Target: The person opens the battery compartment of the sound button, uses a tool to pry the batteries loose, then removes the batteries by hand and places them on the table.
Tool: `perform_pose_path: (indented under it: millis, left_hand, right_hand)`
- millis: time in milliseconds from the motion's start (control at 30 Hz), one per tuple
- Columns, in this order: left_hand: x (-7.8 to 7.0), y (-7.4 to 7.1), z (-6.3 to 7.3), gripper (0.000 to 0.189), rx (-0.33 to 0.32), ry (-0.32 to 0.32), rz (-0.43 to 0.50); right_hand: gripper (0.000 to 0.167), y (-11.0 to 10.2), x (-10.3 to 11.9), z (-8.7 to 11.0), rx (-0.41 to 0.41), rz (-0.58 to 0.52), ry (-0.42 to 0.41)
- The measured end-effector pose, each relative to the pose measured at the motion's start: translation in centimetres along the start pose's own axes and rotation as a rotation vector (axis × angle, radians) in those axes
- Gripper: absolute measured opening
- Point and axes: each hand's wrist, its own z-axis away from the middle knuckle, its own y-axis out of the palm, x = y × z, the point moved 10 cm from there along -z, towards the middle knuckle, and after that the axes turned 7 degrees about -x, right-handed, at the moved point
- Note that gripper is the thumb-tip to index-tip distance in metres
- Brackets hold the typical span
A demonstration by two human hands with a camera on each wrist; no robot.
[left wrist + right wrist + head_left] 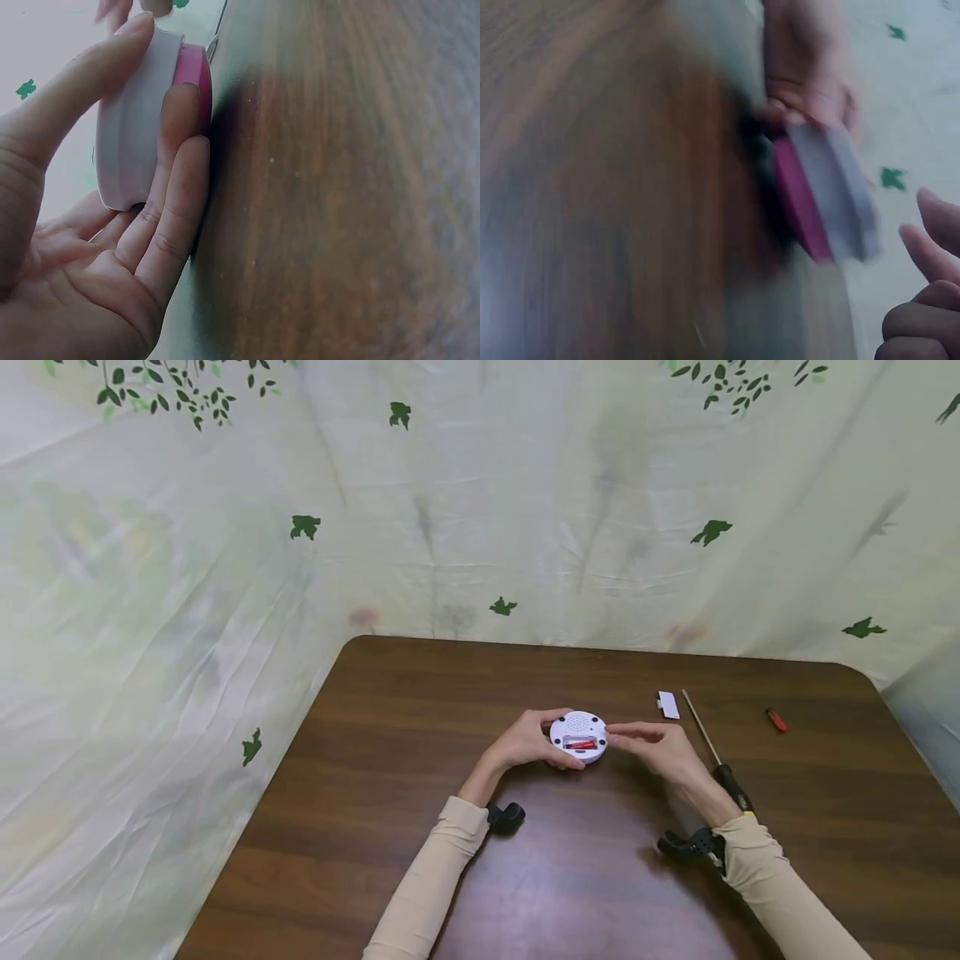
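My left hand (534, 742) grips a round white device (579, 723) by its left side, thumb on the near edge. The device's back faces up, with speaker holes and an uncovered battery compartment where a red battery (581, 745) shows. In the left wrist view, a pink face (196, 67) is on the device's underside, with fingers of the left hand (112, 262) under it. At the device's right edge is my right hand (660, 756), index finger and thumb extended toward it. The right wrist view shows the right hand (930, 300) beside the device with its other fingers curled.
On the brown table (420, 693) lie a white battery cover (669, 705), a screwdriver (731, 783) with a black handle, and a loose red battery (777, 720) farther right. The screwdriver handle lies close by the right wrist. A leaf-patterned curtain (525, 527) hangs behind the table.
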Motion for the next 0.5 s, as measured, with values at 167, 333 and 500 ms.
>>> perform_pose_path:
  millis: [167, 333, 500]
  left_hand:
    - [-0.1, 0.5, 0.0, 0.089, 0.023, 0.01, 0.01]
    - [-0.3, 0.4, 0.1, 0.091, 0.02, 0.014, 0.023]
    - [-0.3, 0.1, 0.1, 0.091, 0.014, 0.024, 0.01]
  right_hand:
    - [0.039, 2.5, 0.6, -0.3, 0.027, 0.069, -0.061]
    - [0.03, 3.3, 2.1, -0.5, 0.057, 0.129, -0.149]
    - [0.025, 3.5, 2.9, -0.6, 0.076, 0.14, -0.184]
